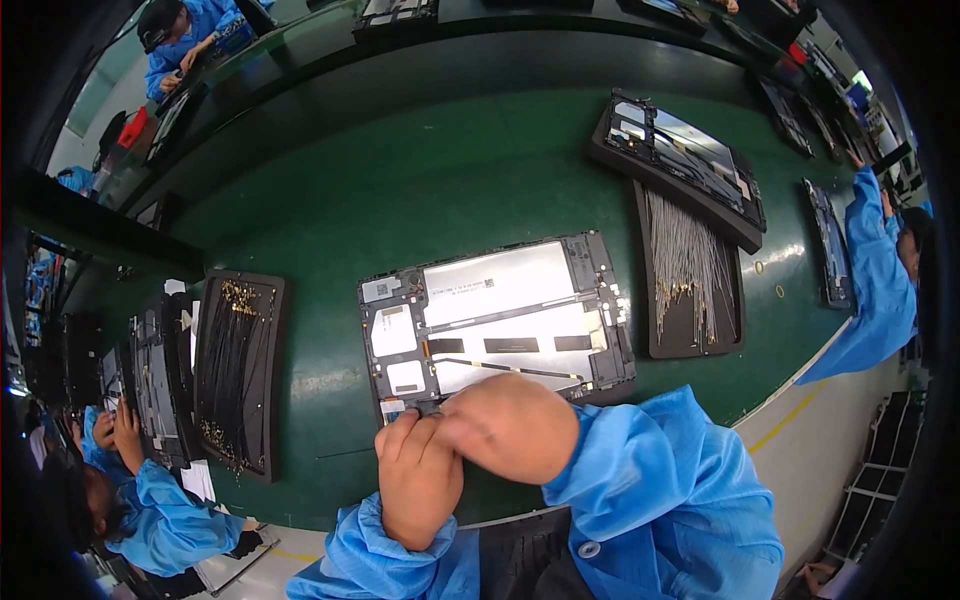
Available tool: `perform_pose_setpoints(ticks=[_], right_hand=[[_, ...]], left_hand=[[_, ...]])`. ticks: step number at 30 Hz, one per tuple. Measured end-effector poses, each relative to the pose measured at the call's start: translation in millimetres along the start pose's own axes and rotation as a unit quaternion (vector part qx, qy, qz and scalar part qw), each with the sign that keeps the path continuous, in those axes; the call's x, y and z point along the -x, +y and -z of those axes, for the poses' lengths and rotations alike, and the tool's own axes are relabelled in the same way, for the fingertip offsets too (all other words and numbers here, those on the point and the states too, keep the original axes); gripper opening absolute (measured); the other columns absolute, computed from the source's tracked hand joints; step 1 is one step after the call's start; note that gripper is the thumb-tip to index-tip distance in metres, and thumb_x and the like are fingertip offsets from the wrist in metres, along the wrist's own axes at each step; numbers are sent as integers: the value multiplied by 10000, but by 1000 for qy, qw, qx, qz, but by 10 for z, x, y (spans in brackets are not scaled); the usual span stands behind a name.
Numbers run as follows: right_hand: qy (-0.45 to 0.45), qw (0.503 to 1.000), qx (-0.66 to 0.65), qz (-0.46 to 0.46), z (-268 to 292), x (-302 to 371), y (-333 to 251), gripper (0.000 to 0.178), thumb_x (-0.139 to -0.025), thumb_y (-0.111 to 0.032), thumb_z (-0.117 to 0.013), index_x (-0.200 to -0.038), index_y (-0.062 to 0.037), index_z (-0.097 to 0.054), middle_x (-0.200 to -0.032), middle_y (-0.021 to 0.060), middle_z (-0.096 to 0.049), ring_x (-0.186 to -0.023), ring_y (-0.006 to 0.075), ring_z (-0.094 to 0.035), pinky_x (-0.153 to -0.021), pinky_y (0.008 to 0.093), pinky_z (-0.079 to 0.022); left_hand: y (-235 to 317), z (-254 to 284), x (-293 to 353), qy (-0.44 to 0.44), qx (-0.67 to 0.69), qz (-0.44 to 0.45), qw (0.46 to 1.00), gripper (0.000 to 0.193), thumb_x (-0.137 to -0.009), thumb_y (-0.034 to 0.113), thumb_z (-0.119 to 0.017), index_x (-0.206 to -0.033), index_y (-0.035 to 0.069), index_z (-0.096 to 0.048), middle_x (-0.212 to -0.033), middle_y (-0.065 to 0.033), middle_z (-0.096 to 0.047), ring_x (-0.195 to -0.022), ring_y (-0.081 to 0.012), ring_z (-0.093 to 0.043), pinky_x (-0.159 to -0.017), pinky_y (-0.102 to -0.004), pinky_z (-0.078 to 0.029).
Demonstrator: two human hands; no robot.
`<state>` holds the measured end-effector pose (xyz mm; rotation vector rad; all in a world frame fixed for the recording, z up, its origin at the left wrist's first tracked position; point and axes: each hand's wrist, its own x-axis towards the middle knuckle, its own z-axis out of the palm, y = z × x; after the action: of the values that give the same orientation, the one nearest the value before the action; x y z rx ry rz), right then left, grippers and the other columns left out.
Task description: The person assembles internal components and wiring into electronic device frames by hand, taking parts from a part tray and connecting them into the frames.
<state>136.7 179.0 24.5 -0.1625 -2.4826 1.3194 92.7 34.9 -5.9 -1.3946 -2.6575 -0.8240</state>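
On a green assembly belt, an opened tablet chassis [497, 322] lies flat in front of a worker in a blue smock, its silver shielding and dark frame facing up. Both of the worker's hands meet at the chassis's near-left corner. The left hand [417, 478] is curled, fingertips pressed down at the frame's near edge. The right hand [512, 425] crosses over it, knuckles up, its fingers pinched together on something too small and too hidden to name; whether it is a thin cable end cannot be told. A slim dark cable [505, 368] runs across the near part of the silver plate toward that corner.

To the left of the chassis sits a black tray of dark wires with gold tips [240, 375]; to the right, a second black tray of pale wires [690, 275], and beyond it a stacked tablet frame [680, 160] on the far right. Other workers in blue [880, 290] sit along the line on both sides.

Done well, work this fine would seem to call for the left hand to brace the frame firmly while the right presses straight down at the corner, gently, so the thin cable neither kinks nor lifts.
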Motion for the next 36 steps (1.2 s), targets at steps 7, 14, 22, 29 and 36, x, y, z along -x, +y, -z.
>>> perform_pose_setpoints(ticks=[7,14,22,29,36], right_hand=[[-49,998,9,-23,6,-86,28,198,-769,-237,-505,-697,-57,-546,-663,93,-559,-592,234,-534,-570,311,-428],[59,943,-256,-203,-69,-28,154,351,-846,-317,-410,-940,19,-449,-740,100,-570,-640,162,-541,-578,280,-429],[39,935,-279,-215,-67,-48,217,385,-871,-334,-331,-1022,17,-379,-753,97,-548,-577,96,-509,-514,210,-422],[-11,905,-310,-292,-20,-166,129,352,-846,-293,-417,-1047,-6,-445,-770,86,-559,-572,93,-500,-506,217,-409],[-245,958,104,-105,-94,-398,138,314,-768,-216,-448,-1012,-26,-505,-781,192,-574,-711,303,-571,-627,367,-445]], left_hand=[[150,188,56,31,55,78,995,198,-704,93,-587,-885,28,-539,-741,-87,-556,-762,-278,-526,-680,-372,-405],[-5,168,79,192,609,567,520,178,-818,220,-478,-893,58,-482,-668,-27,-515,-547,-105,-481,-452,-207,-367],[112,302,227,151,502,499,690,265,-812,154,-479,-1011,-20,-459,-653,-26,-485,-533,-75,-463,-440,-190,-356],[171,265,311,-137,549,581,585,339,-809,139,-494,-1099,-29,-439,-711,-39,-506,-578,-83,-482,-482,-193,-395],[52,184,145,-125,592,546,580,347,-798,120,-503,-1093,-46,-426,-703,-51,-515,-551,-100,-493,-453,-201,-373]])
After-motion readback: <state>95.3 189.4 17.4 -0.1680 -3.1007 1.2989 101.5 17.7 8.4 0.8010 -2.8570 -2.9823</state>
